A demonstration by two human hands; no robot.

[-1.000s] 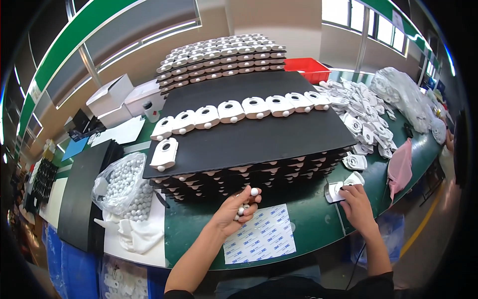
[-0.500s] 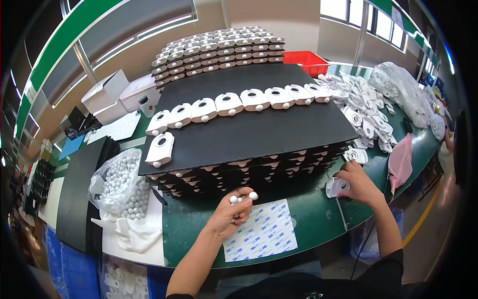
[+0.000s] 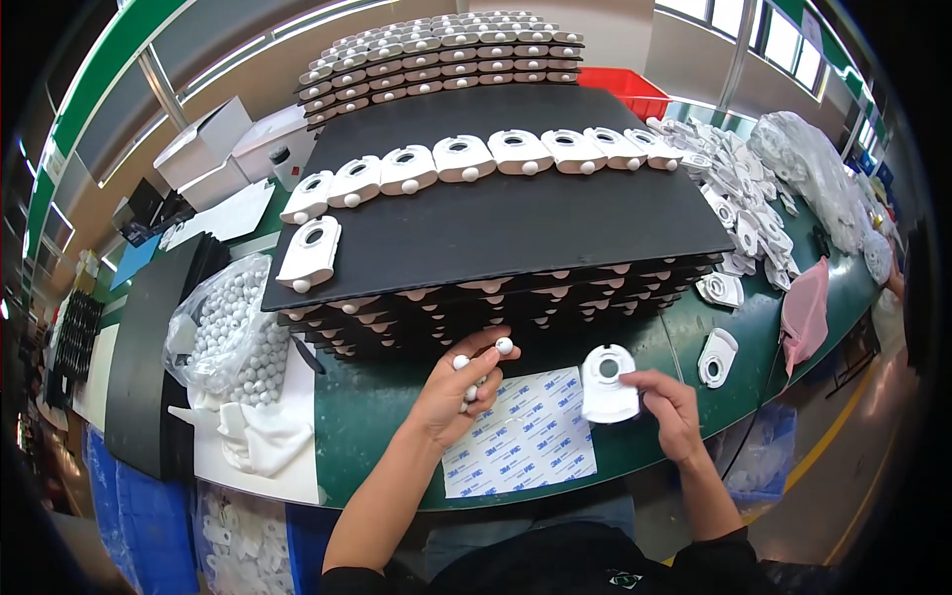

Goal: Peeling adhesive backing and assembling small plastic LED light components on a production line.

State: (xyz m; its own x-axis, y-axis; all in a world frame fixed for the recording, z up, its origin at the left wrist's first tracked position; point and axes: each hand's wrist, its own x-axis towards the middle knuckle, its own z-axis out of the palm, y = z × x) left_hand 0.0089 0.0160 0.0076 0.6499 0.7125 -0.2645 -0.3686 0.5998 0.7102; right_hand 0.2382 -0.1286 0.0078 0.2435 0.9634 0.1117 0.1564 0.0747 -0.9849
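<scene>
Black sheet [image 3: 496,223] tops stacked layers, row of finished white plates [image 3: 466,159] along far edge — flat bed keeps them ordered. Right hand [image 3: 666,416] pinches white plastic plate [image 3: 609,385] by lower edge, round hole facing up, above green table [image 3: 377,416]. Left hand [image 3: 458,397] cupped, holding small white balls [image 3: 504,345] at fingertips — ready beside plate.

green curved workbench [image 3: 397,416], bright windows [image 3: 783,30], tan floor [image 3: 853,456].
</scene>
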